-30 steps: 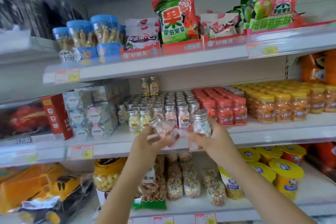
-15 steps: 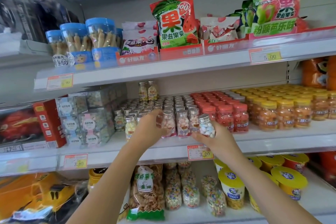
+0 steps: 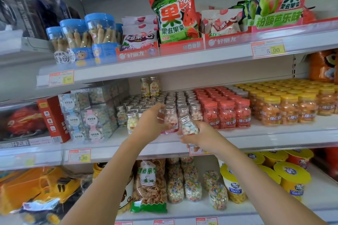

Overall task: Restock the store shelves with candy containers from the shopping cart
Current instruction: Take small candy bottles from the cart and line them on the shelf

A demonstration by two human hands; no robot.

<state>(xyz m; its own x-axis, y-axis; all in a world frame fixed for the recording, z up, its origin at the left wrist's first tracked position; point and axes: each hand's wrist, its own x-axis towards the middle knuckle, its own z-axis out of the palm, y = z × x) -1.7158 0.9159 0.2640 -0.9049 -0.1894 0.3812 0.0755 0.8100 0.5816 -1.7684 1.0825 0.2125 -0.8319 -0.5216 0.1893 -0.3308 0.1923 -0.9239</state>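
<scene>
My left hand (image 3: 150, 124) reaches onto the middle shelf (image 3: 274, 137) and grips a small clear bottle of pink candy with a silver cap (image 3: 171, 118) at the front row of silver-capped bottles (image 3: 175, 99). My right hand (image 3: 202, 138) holds a second small bottle of blue, white and pink candy (image 3: 189, 126), tilted left, just in front of the shelf edge. The shopping cart is out of view.
Red-capped bottles (image 3: 225, 113) and yellow-capped jars (image 3: 285, 107) fill the middle shelf to the right; clear candy boxes (image 3: 86, 115) stand left. Snack bags (image 3: 175, 12) and blue-lidded jars (image 3: 87, 36) sit above. Candy bags, cups and a toy truck (image 3: 45, 190) lie below.
Both hands moved up and forward to the shelf. The left hand's pink bottle went from tilted in the air to upright at the front row; the right hand's bottle tilted left.
</scene>
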